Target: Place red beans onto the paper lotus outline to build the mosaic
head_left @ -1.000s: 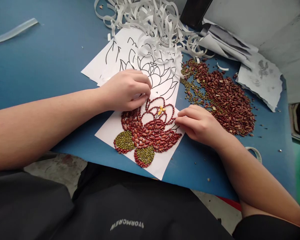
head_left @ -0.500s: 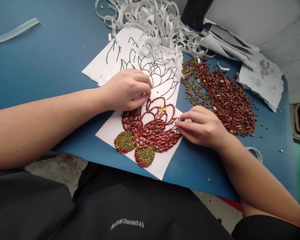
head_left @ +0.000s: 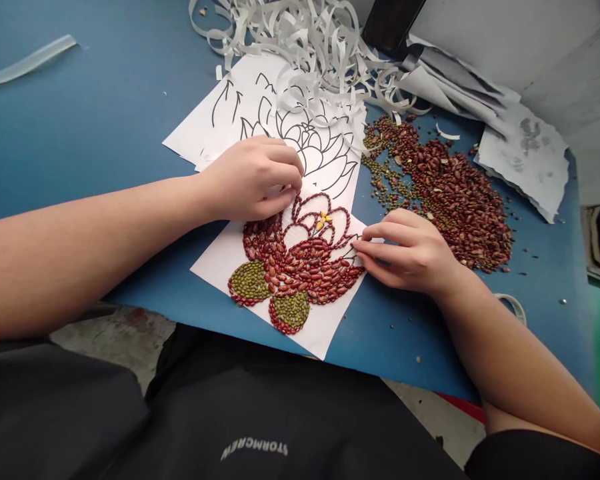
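Bean mosaic (head_left: 305, 267) lies beside left and right fingers (head_left: 286, 175) (head_left: 389, 231), whose grip I can't tell.

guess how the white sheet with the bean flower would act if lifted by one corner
The sheet would probably bend, since it looks like thin paper. It is likely heavier where red beans crowd together, so it may sag there. Some might drop off too: whether they are glued down cannot be seen.

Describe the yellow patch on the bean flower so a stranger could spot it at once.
At the near edge of the blue table lies a white sheet bearing a red bean flower. In that flower's upper part sits the yellow patch, small and bright against the dark red around it.
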`<state>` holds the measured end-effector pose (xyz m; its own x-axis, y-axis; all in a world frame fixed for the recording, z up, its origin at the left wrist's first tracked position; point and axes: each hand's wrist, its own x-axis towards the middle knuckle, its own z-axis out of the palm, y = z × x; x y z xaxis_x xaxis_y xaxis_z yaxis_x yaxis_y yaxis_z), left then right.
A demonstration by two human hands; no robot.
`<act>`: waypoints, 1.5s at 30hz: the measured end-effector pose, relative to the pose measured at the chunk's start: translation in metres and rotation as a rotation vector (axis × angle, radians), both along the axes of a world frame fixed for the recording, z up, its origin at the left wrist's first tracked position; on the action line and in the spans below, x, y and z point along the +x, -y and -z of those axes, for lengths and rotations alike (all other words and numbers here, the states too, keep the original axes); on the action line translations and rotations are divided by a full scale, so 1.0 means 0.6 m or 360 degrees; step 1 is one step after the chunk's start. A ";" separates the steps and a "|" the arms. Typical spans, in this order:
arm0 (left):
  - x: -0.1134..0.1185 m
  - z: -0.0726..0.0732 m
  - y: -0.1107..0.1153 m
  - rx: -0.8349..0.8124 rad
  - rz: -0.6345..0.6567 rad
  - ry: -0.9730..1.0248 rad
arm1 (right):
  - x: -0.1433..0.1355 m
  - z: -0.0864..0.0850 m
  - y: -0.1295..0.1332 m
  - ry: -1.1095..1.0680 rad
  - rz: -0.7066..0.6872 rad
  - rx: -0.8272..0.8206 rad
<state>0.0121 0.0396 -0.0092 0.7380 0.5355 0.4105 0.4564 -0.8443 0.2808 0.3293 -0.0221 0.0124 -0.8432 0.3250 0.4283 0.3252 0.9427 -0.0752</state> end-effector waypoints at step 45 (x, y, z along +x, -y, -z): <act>-0.001 0.003 -0.001 -0.0056 -0.0021 0.0041 | -0.008 0.012 0.012 0.0020 0.0151 0.0043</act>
